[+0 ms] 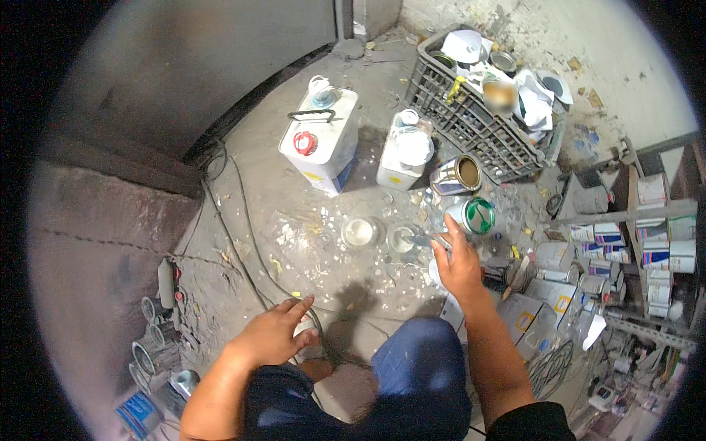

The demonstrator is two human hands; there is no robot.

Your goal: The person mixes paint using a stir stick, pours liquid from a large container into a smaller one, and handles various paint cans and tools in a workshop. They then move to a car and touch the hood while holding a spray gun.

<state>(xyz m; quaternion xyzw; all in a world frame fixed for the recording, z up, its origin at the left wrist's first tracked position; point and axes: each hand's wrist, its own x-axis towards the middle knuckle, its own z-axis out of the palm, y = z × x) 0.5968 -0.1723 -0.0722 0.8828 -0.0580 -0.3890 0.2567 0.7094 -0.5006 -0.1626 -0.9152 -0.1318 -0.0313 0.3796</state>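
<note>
My right hand is closed around a spatula, whose flat greyish blade reaches to a small clear cup with pale contents. Left of it on the floor stands another clear cup holding a cream-white liquid. Just beyond my right fingertips is an open can with green paint inside its rim. My left hand hovers near my left knee, fingers stretched out. Something whitish shows partly beneath that hand; I cannot make out what it is.
A large white metal canister with a red cap and a smaller white container stand farther off. Beside them are a brown-filled can and a grey crate of waste. Cables run at left; shelved cans line the right.
</note>
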